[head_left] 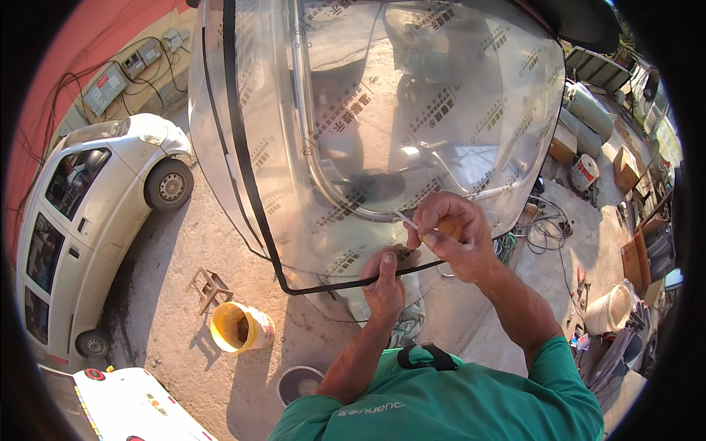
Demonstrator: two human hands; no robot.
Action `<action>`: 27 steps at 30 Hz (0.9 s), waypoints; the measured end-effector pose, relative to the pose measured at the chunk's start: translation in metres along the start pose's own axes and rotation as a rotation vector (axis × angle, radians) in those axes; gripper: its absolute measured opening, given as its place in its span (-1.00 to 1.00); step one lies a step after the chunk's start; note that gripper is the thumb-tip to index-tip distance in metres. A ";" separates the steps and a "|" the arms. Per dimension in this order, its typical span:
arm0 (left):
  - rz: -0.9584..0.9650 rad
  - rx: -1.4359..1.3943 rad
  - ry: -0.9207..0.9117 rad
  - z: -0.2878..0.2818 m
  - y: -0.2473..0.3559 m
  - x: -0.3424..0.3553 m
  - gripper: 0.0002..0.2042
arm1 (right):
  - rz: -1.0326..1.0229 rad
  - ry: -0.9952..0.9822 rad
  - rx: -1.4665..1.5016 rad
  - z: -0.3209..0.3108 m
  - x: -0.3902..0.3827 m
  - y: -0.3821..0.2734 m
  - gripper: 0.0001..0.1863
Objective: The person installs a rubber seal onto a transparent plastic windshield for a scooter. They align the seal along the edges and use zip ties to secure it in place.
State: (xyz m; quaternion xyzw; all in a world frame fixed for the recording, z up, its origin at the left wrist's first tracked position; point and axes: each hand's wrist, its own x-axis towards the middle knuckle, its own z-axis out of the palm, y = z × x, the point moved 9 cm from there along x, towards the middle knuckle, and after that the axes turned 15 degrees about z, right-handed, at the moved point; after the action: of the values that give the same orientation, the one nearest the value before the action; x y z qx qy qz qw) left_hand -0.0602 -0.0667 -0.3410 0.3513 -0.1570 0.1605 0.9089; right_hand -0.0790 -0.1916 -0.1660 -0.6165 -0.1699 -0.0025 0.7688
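Note:
A large clear plastic panel [441, 132], bowed and covered with printed film, fills the area in front of me, with black edging [254, 191] along its left and bottom. My left hand [385, 288] is closed on the bottom edge, its thumb up on the near face and the other fingers mostly hidden. Just above and to the right, my right hand [454, 237] pinches a thin white stick [403, 218] between thumb and fingers, its tip pointing up and left close to the panel. A curved metal tube [312, 165] shows through or along the panel.
On the left stands a silver van [81, 228], with a white vehicle [143, 408] below it. A yellow bucket [257, 331] and a small stool [211, 289] are on the ground. Cables [548, 220], a pale bucket [609, 309] and cardboard boxes [634, 261] clutter the right.

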 end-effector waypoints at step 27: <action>-0.026 0.074 -0.032 -0.015 -0.004 -0.003 -0.64 | -0.093 0.483 -0.956 -0.030 -0.079 -0.039 -0.83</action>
State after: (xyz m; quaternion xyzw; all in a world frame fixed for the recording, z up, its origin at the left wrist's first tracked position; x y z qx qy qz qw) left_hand -0.0587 -0.0598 -0.3551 0.3892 -0.1610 0.1487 0.8947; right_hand -0.1538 -0.2454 -0.1551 -0.8715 0.0049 -0.2555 0.4186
